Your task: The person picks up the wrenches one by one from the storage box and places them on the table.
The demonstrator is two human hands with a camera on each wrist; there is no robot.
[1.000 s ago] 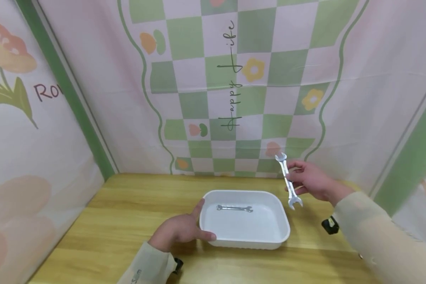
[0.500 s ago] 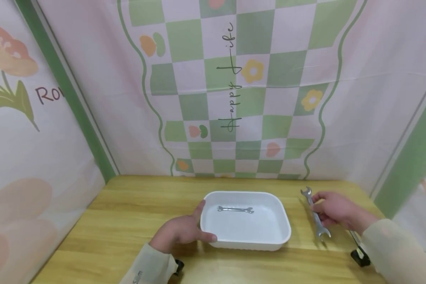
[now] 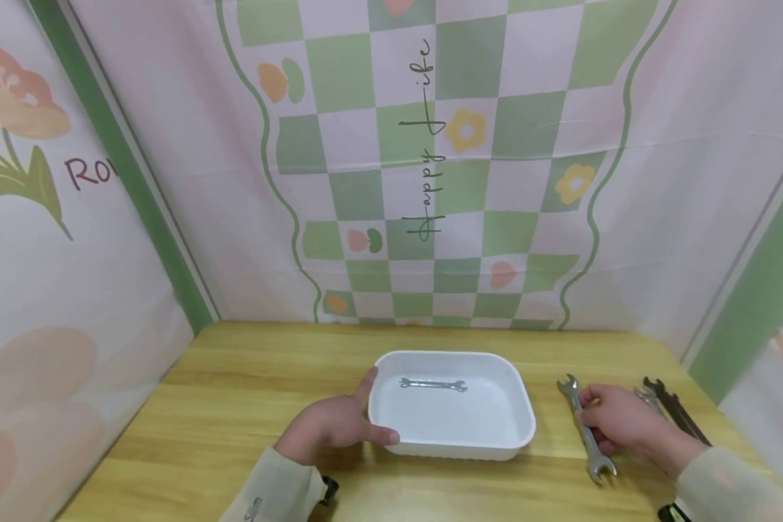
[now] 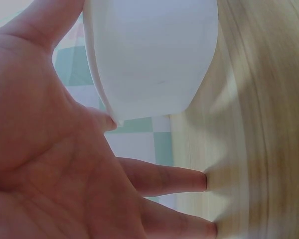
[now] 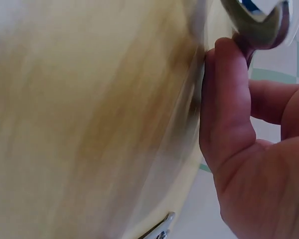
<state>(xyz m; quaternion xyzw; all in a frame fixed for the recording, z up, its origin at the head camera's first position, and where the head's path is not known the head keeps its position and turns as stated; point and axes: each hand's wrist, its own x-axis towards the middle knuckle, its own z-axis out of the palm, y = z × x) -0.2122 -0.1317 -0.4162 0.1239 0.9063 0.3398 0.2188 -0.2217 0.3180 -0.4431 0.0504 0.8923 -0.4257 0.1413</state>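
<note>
A white rectangular tray stands on the wooden table, with a small double open-ended wrench lying inside. My left hand rests against its left end, index finger at the rim and thumb over the front corner. In the left wrist view those fingers look straight, beside the tray wall. To the right of the tray, my right hand pinches a larger double open-ended wrench by its middle, low over the table. Whether that wrench touches the tabletop I cannot tell. One wrench end shows close up in the right wrist view.
Beyond my right hand lie a dark wrench and a silver one, partly hidden by the hand. A patterned curtain rises behind the table, and another cloth closes the left side.
My right hand has carried the wrench from above the tray's right side, rightward and down, to table level. The wrenches at the far right have come into view. The left hand stays in place.
</note>
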